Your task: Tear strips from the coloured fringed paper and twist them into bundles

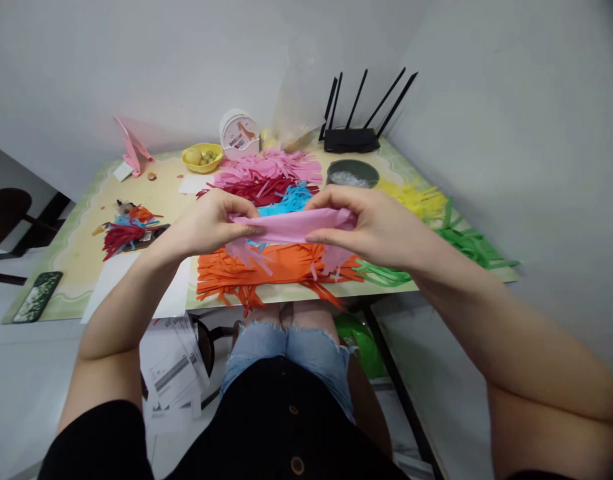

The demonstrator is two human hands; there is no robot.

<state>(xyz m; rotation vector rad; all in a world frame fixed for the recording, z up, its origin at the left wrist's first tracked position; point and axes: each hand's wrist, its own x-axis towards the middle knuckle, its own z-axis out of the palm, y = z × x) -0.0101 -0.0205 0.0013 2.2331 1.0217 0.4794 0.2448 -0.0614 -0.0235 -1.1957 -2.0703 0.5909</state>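
Observation:
Both hands hold a strip of light pink fringed paper (291, 227) above the table's front edge. My left hand (211, 223) pinches its left end with fingers closed. My right hand (374, 227) grips the right end, fingers wrapped over it. Pink fringe hangs down from the strip. Right beneath lies a pile of orange fringed paper (276, 270), with blue fringe (291, 199), dark red fringe (259, 189) and pink fringe (271, 167) behind it.
Yellow fringe (416, 198) and green fringe (466, 243) lie at the right. A black router (351, 139), a grey bowl (352, 172), a yellow bowl (202, 158) and a white round container (239, 135) stand at the back. A phone (37, 295), white paper (136, 283) and mixed scraps (126, 230) lie left.

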